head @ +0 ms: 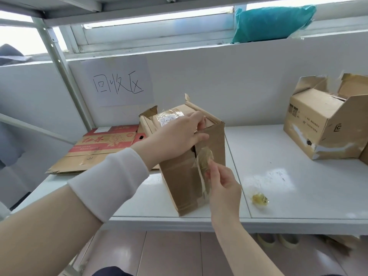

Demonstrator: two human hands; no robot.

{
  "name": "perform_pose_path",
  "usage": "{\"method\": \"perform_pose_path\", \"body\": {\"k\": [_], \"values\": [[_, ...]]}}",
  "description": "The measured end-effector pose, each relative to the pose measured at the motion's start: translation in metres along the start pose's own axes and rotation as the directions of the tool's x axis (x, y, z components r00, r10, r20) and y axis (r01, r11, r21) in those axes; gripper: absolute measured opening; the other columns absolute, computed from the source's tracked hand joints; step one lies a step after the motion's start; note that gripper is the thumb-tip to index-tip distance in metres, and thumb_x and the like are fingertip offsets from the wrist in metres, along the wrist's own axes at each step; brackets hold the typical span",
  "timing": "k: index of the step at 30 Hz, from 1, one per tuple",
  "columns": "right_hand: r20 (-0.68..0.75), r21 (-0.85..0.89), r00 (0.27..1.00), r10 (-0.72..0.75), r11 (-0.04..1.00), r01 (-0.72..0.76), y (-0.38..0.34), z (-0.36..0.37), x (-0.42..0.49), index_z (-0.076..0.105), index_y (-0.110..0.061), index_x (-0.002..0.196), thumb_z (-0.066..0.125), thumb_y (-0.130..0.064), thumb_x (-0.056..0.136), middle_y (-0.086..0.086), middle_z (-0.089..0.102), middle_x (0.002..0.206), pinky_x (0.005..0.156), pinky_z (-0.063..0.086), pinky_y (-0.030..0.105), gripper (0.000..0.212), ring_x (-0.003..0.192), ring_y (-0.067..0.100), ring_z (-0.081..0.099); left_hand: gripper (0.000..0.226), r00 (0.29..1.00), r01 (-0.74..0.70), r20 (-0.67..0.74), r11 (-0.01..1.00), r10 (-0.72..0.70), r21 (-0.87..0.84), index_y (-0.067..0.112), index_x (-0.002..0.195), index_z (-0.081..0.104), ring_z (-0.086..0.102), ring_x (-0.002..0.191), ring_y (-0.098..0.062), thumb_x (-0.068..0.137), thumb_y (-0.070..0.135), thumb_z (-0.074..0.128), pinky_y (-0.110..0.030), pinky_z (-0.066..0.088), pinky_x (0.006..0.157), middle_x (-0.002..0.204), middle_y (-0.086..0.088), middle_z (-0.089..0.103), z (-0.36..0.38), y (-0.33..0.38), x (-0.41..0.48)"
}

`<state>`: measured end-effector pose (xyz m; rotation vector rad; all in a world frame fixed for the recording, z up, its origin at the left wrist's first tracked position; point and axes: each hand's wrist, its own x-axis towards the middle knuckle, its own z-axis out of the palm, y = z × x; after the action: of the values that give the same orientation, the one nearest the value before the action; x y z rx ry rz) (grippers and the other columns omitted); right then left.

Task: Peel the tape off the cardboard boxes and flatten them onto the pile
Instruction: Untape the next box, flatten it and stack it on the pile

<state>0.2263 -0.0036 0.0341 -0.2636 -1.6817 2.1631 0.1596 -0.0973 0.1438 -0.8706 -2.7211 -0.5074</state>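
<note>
A brown cardboard box [181, 176] stands upright on the white shelf [298, 196], its top flaps partly open. My left hand [179, 134] grips the box's upper edge and steadies it. My right hand [223, 186] pinches a strip of clear tape [204, 162] that hangs half-peeled along the box's front seam. Behind the box to the left lies a pile of flattened cardboard [99, 148] with red print. A second opened cardboard box [326, 124] stands at the far right of the shelf.
A crumpled ball of peeled tape [260, 199] lies on the shelf right of the box. A paper sign [117, 84] hangs on the back wall. A teal bag [272, 22] rests on the ledge above. Tape rolls [276, 241] sit under the shelf.
</note>
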Motion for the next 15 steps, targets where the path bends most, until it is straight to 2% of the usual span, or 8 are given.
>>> {"method": "perform_pose_path", "body": {"k": [2,4,6,9,10,12,13,15], "values": [[0.041,-0.077,0.995,-0.086,0.993,0.089,-0.006,0.01,-0.001,0.062,-0.039,0.093,0.053,-0.032,0.09,-0.013,0.051,0.104,0.076,0.044,0.006,0.012,0.1,-0.001,0.051,0.02,0.995,0.028,-0.099,0.999,-0.031,-0.032,0.016,0.087,0.038,0.054,0.101,-0.025,0.091,0.026,0.054,-0.029,0.036,0.083,0.118,-0.007,0.057,-0.005,0.002,0.0],[0.041,-0.135,0.985,-0.17,0.976,0.174,-0.018,0.02,0.003,0.06,-0.047,0.091,0.062,-0.039,0.081,-0.013,0.045,0.104,0.08,0.042,0.01,0.013,0.098,-0.005,0.046,0.018,0.973,0.069,-0.212,0.989,-0.096,-0.13,0.015,0.087,0.039,0.054,0.102,-0.025,0.092,0.025,0.053,-0.035,0.04,0.088,0.115,-0.008,0.059,-0.017,0.003,-0.004],[0.006,-0.229,0.941,-0.339,0.915,0.332,-0.036,0.03,0.01,0.065,-0.039,0.091,0.07,-0.039,0.074,-0.009,0.048,0.099,0.079,0.041,0.012,0.018,0.092,0.001,0.05,0.016,0.925,0.137,-0.31,0.952,-0.222,-0.275,0.019,0.084,0.039,0.054,0.091,-0.02,0.093,0.026,0.05,-0.038,0.042,0.084,0.103,-0.002,0.058,-0.031,0.002,-0.011],[-0.01,-0.234,0.844,-0.537,0.822,0.52,-0.063,0.041,0.025,0.067,-0.027,0.083,0.069,-0.021,0.08,-0.007,0.058,0.087,0.07,0.04,0.008,0.007,0.08,-0.002,0.054,0.014,0.782,0.252,-0.4,0.829,-0.478,-0.499,0.022,0.086,0.041,0.05,0.077,-0.015,0.095,0.033,0.046,-0.034,0.042,0.071,0.085,0.006,0.051,-0.044,-0.007,-0.029],[-0.021,-0.234,0.827,-0.562,0.807,0.542,-0.07,0.043,0.029,0.065,-0.028,0.08,0.065,-0.018,0.083,-0.007,0.061,0.085,0.068,0.04,0.006,0.01,0.078,-0.002,0.055,0.015,0.72,0.269,-0.423,0.784,-0.55,-0.56,0.02,0.09,0.043,0.049,0.077,-0.015,0.095,0.034,0.045,-0.033,0.041,0.071,0.084,0.006,0.05,-0.045,-0.011,-0.036],[-0.021,-0.203,0.84,-0.542,0.825,0.527,-0.08,0.045,0.036,0.062,-0.034,0.079,0.06,-0.017,0.087,-0.006,0.066,0.084,0.07,0.044,0.009,0.019,0.077,0.001,0.06,0.016,0.61,0.272,-0.46,0.716,-0.645,-0.643,0.016,0.09,0.045,0.047,0.074,-0.011,0.095,0.032,0.047,-0.021,0.038,0.066,0.08,0.008,0.048,-0.043,-0.02,-0.051],[-0.007,-0.188,0.851,-0.525,0.837,0.515,-0.083,0.046,0.039,0.06,-0.038,0.079,0.058,-0.017,0.088,-0.006,0.067,0.084,0.073,0.047,0.014,0.023,0.077,0.004,0.062,0.016,0.572,0.254,-0.461,0.681,-0.678,-0.687,0.016,0.086,0.046,0.045,0.072,-0.01,0.094,0.03,0.048,-0.017,0.036,0.062,0.078,0.007,0.047,-0.042,-0.024,-0.057],[0.027,-0.186,0.858,-0.513,0.841,0.508,-0.085,0.05,0.039,0.058,-0.043,0.084,0.057,-0.015,0.088,-0.006,0.067,0.081,0.077,0.049,0.02,0.028,0.075,0.007,0.063,0.018,0.535,0.196,-0.414,0.585,-0.736,-0.787,0.018,0.079,0.045,0.043,0.07,-0.013,0.094,0.026,0.05,-0.019,0.037,0.061,0.076,0.003,0.046,-0.037,-0.031,-0.064]]}}
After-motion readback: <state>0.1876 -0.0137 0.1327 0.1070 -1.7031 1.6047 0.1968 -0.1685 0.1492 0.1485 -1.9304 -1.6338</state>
